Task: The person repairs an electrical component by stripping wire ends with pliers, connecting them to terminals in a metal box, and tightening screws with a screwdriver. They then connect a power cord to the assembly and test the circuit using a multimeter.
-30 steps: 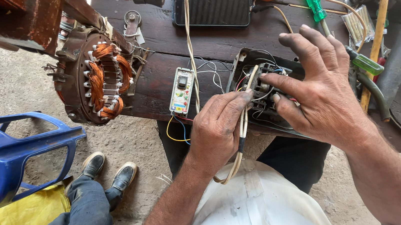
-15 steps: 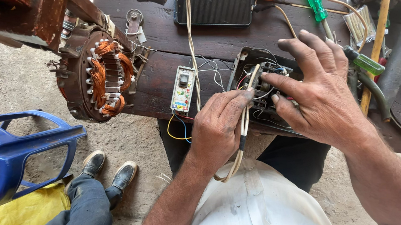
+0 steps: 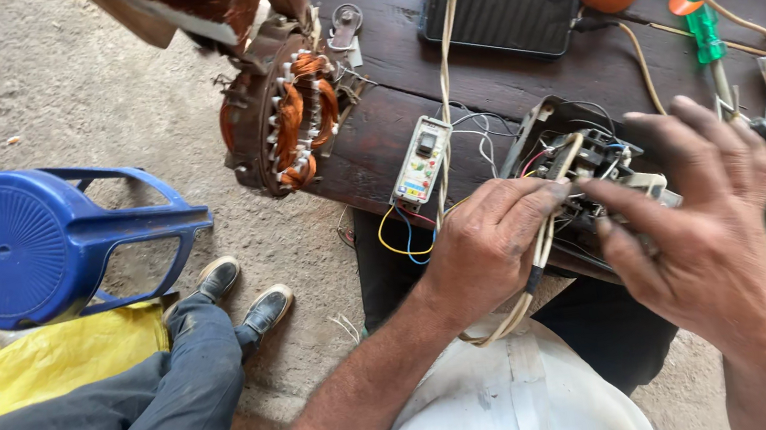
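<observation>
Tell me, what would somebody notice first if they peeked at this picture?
Probably the two hands in the middle: the left hand and the right hand poke at a black box full of wires on the dark table. Next, the round motor part with orange copper coils at the table's edge, and the big blue fan cover on the ground at left.

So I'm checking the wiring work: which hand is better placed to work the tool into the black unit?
The left hand: it already grips the cream-handled tool, tip at the open black unit. The right hand rests spread on the unit, likely steadying it.
</observation>
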